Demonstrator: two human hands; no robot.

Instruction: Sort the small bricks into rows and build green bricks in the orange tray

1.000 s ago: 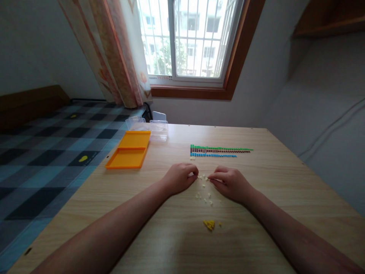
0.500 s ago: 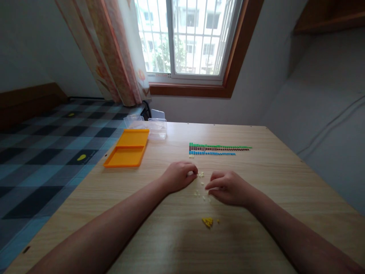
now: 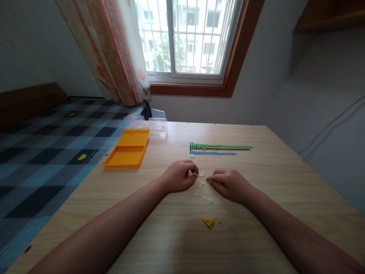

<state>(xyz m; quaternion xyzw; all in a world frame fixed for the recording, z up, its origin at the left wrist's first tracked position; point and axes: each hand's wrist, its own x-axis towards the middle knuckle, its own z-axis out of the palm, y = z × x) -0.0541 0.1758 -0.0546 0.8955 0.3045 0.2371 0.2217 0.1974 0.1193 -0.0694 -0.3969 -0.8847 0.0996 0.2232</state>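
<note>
My left hand (image 3: 180,176) and my right hand (image 3: 229,184) rest on the wooden table (image 3: 273,198), facing each other. Both have fingers curled into a pinch. Between them lies a scatter of tiny white beads (image 3: 203,186). The left fingertips sit at the upper beads, and the right fingertips touch the pile from the other side. What either pinch holds is too small to make out. A small heap of yellow beads (image 3: 209,222) lies nearer to me. Farther away run three neat rows of beads, green, brown and blue (image 3: 218,149), with a few white ones (image 3: 192,155) starting a fourth.
An open orange box (image 3: 128,148) lies at the table's left edge, with clear plastic containers (image 3: 151,126) behind it. A bed with a checked blue cover (image 3: 42,152) stands to the left. A curtain (image 3: 114,53) and a window (image 3: 189,38) are beyond the table.
My right hand drew back toward me, then returned to the white beads. The left hand stayed pinched at the pile. A few white beads have shifted.
</note>
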